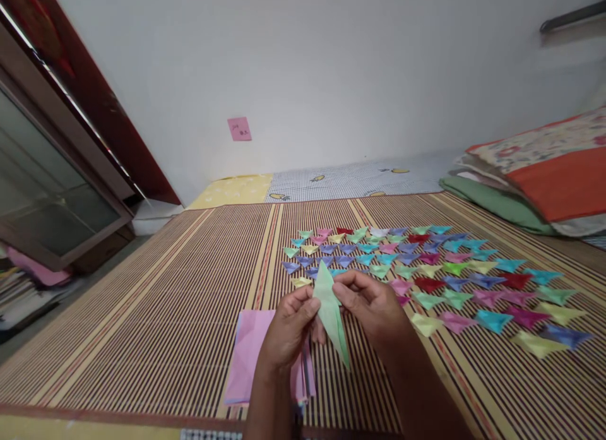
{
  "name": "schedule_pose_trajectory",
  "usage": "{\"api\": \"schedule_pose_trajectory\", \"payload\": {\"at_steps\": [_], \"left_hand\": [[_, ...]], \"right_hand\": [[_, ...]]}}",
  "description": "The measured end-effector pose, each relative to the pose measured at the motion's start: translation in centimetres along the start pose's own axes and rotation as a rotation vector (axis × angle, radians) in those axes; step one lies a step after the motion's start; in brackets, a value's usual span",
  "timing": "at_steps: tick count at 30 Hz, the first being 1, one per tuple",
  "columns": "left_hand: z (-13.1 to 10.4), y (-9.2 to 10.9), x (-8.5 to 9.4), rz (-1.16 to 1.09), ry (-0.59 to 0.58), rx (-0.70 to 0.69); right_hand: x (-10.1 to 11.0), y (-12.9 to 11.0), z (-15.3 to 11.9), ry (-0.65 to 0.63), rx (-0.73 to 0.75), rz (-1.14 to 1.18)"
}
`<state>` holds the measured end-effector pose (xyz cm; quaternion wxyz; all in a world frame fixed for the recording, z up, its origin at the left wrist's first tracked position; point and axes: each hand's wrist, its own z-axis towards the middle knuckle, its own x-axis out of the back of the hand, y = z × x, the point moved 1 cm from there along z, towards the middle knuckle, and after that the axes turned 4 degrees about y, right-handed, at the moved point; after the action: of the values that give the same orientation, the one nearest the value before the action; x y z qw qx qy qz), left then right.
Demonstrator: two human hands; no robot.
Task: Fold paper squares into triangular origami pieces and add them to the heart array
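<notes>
A pale green sheet of paper (330, 310), folded into a long pointed diamond, is held upright between my two hands above the mat. My left hand (291, 323) pinches its left edge between thumb and fingers. On the other side, my right hand (367, 301) is closed on the right edge, thumb in front. Below my left forearm lies a stack of square paper (246, 358), pink on top, partly hidden by that arm. Rows of small folded paper pieces (430, 285) in many colours spread out to the right and beyond my hands.
The striped bamboo mat (156, 301) covers the bed. Folded bedding (544, 181) is piled at the right. A pink note (239, 129) sticks to the white wall (331, 80). At the left stand a glass-panelled cabinet (52, 175) and a heap of papers (28, 295).
</notes>
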<state>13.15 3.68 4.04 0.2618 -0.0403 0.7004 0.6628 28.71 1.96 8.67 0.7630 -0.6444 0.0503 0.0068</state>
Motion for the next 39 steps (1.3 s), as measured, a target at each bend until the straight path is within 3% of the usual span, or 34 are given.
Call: {"api": "schedule_pose_trajectory", "payload": {"at_steps": [12,18,23,27,30,33,39], "left_hand": [[-0.1,0.3,0.0,0.025,-0.007,-0.024],[0.0,0.8,0.1,0.074,0.084,-0.081],[-0.3,1.2,0.3,0.164,0.049,-0.045],[-0.5,1.3,0.4,0.097,0.04,-0.037],[-0.2,1.1,0.3,0.055,0.085,-0.052],[0.2,0.8,-0.2,-0.002,0.147,-0.089],[-0.2,1.8,-2.3,0.135,0.417,-0.234]], "right_hand": [[-0.2,0.2,0.1,-0.02,0.011,0.016],[0.1,0.4,-0.1,-0.12,0.008,-0.117],[0.7,-0.1,0.1,-0.09,0.08,-0.274],[0.7,0.3,0.2,-0.228,0.047,-0.113],[0.1,1.0,0.2,-0.251,0.025,-0.014],[-0.8,1.5,0.1,-0.147,0.092,-0.059],[-1.6,2.0,0.4,0.28,0.539,-0.548]]}}
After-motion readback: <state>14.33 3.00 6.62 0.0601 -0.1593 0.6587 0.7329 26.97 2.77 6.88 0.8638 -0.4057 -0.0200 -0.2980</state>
